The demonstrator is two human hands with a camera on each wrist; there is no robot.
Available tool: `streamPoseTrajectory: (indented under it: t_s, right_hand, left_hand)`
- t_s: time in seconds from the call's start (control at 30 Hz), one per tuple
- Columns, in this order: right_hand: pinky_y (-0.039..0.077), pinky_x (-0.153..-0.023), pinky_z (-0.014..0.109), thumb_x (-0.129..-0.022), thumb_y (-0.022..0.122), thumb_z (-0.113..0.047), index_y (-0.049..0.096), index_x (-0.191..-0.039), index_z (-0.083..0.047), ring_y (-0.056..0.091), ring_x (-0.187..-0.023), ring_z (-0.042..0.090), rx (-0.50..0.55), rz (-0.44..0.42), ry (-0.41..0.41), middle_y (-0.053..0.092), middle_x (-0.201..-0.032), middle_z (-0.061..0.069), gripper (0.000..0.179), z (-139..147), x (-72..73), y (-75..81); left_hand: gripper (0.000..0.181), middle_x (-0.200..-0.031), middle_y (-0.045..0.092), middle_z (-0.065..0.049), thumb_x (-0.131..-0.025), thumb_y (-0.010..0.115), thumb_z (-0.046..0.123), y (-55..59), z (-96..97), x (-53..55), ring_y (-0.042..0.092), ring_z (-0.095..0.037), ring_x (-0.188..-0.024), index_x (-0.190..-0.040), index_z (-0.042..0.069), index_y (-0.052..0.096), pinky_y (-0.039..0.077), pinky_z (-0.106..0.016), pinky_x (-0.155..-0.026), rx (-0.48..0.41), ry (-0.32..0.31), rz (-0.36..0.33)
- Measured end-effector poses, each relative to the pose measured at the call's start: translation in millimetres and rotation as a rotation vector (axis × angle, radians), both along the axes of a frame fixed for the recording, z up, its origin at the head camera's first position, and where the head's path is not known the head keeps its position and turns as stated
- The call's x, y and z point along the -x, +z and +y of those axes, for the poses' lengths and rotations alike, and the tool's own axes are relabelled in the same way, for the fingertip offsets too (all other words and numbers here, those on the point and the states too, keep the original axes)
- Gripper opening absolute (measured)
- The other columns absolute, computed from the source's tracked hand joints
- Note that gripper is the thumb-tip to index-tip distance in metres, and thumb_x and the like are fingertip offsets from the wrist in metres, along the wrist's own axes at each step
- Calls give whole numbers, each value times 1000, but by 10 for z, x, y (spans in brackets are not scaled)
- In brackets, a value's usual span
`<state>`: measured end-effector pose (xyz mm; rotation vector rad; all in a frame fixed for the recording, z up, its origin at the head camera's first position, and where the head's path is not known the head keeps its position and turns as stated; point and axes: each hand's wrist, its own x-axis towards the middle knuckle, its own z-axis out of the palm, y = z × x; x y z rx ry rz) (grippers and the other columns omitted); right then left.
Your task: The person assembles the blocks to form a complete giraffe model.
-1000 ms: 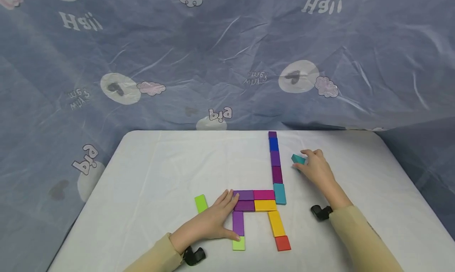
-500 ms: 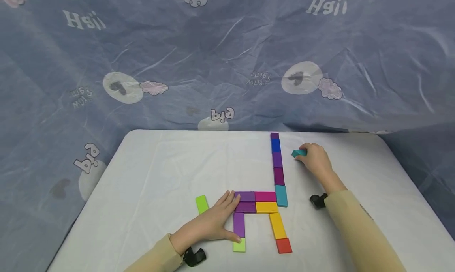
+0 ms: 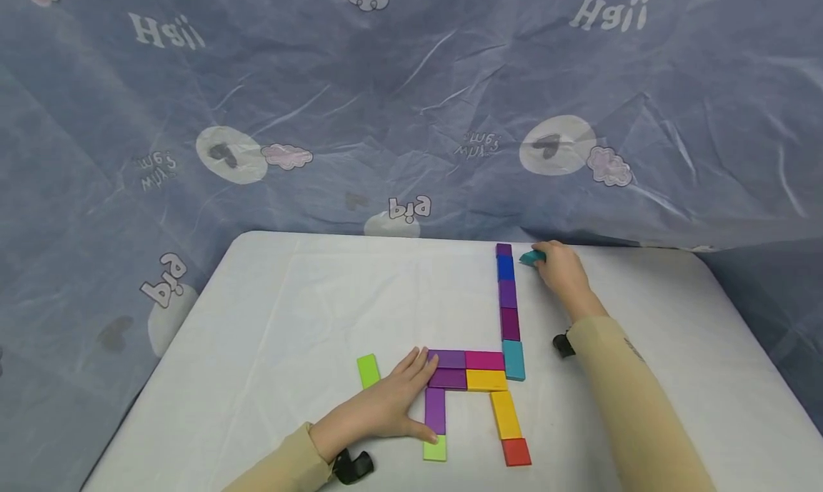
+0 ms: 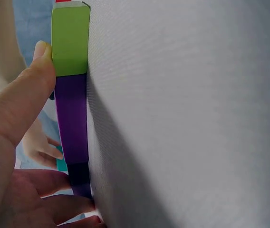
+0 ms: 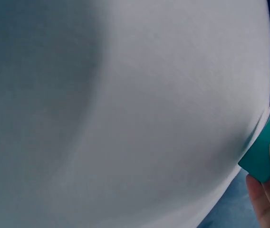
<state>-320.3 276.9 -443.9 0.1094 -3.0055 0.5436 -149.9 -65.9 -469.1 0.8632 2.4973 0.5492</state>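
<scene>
In the head view my right hand [image 3: 566, 281] pinches a small teal block [image 3: 529, 258] between thumb and fingers, just right of the far end of a column of blocks. The right wrist view shows the thumb on the broad face of that teal block [image 5: 263, 147]. My left hand [image 3: 386, 406] lies with fingers extended at the left end of a double row of purple blocks [image 3: 446, 379]. Its thumb touches a light green block [image 4: 71, 40] below an upright purple block [image 3: 435, 410]. Blue [image 3: 505, 268], purple and turquoise blocks [image 3: 514, 360] make up the column.
A yellow block [image 3: 506, 415] and a red block [image 3: 516, 452] form a slanted leg. Magenta [image 3: 485, 360] and yellow blocks continue the row. Another light green block [image 3: 368, 370] is partly behind my left hand. The white table [image 3: 321, 299] meets a blue printed curtain [image 3: 411, 106].
My right hand has moved away from me and slightly left with the teal block, toward the column's far end. My left hand has stayed on the blocks. The head view has shifted slightly.
</scene>
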Motion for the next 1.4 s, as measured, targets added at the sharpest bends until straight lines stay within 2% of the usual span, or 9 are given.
streamPoseTrajectory:
  t_s: [0.1, 0.2, 0.33, 0.43, 0.6, 0.83, 1.13, 1.27, 1.4]
  right_hand:
    - [40, -106, 58, -96, 56, 0, 53, -135, 7, 48, -126, 50, 2, -29, -12, 52, -135, 33, 40, -6, 2, -10]
    - [46, -100, 57, -96, 57, -3, 55, -134, 5, 55, -119, 48, 17, 23, -61, 55, -129, 32, 38, -26, -35, -20]
    - [53, -86, 55, -95, 60, -4, 67, -117, 5, 63, -102, 44, -4, 159, -106, 64, -112, 28, 25, -59, -105, -25]
    - [55, -81, 55, -93, 62, -6, 72, -108, 6, 62, -101, 44, -72, 178, -95, 65, -109, 27, 21, -103, -155, -12]
    - [55, -84, 51, -94, 61, -8, 68, -115, 9, 61, -103, 43, -144, 108, -65, 62, -112, 28, 28, -184, -209, -7]
    - [47, -100, 54, -94, 59, -5, 57, -126, 16, 53, -121, 48, -84, 50, 0, 54, -129, 36, 38, -164, -175, -55]
    - [36, -110, 58, -97, 53, -11, 44, -139, 14, 40, -133, 51, -5, -42, -42, 40, -144, 35, 49, -120, -98, -79]
    - [32, -113, 58, -99, 52, -16, 36, -145, 12, 33, -139, 50, 6, -103, -48, 31, -151, 34, 55, -140, -71, -76]
    - [31, -113, 58, -99, 51, -18, 32, -147, 10, 31, -140, 51, 13, -128, -42, 27, -154, 33, 59, -147, -55, -84]
  left_hand:
    - [116, -166, 9, -13, -74, 76, 63, 18, 5, 0, 4, -30, -154, -159, 12, 16, 29, -44, -119, -2, -3, -2]
    - [116, -166, 10, -14, -74, 76, 62, 35, 3, -3, 5, -30, -154, -159, 12, 16, 29, -44, -119, -5, -5, -1]
    - [116, -165, 10, -15, -74, 76, 62, 34, -12, -7, 5, -31, -154, -159, 11, 16, 28, -44, -119, -15, -5, 3]
    - [115, -165, 10, -15, -74, 77, 61, 20, -23, -7, 5, -31, -154, -159, 11, 17, 28, -45, -119, -19, -4, 3]
    - [116, -166, 10, -14, -74, 77, 61, 17, -30, -5, 4, -31, -154, -159, 11, 16, 28, -45, -119, -20, 4, -2]
    - [116, -166, 9, -12, -74, 76, 62, 17, -27, -2, 4, -30, -154, -159, 13, 16, 28, -45, -119, -19, 15, -17]
    - [115, -166, 9, -12, -74, 76, 62, 11, -15, -8, 4, -30, -154, -159, 13, 16, 29, -44, -119, -31, 10, -12]
    - [115, -166, 9, -12, -75, 76, 61, 13, -15, -7, 4, -30, -154, -159, 12, 16, 28, -45, -119, -32, 9, -11]
    - [114, -166, 10, -14, -75, 77, 60, 17, -18, -7, 5, -31, -154, -159, 11, 17, 28, -45, -119, -40, 6, -13]
